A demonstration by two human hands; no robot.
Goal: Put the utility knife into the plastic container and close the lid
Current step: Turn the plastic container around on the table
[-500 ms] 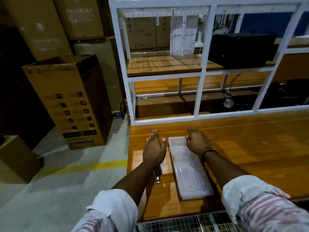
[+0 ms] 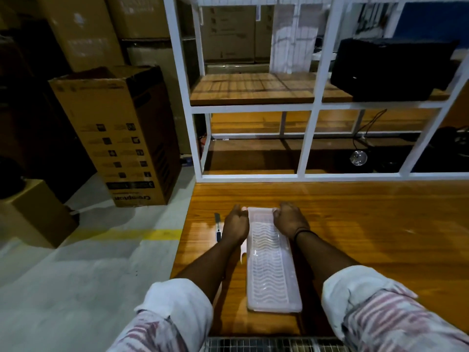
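Head view gives us one wooden surface, broad and bare to our right, its left edge just beyond the knife. One lidded plastic container lies lengthwise; our left hand and right hand curl their fingers around its far corners. One utility knife rests outside, just left of our left hand.

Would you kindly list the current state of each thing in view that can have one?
plastic container: flat on the table, lid on.
utility knife: lying on the table left of the container, outside it, not held.
left hand: at the container's far left corner, fingers on the rim.
right hand: at the far right corner, fingers curled on the rim.
tall cardboard box: standing on the floor, top flaps open.
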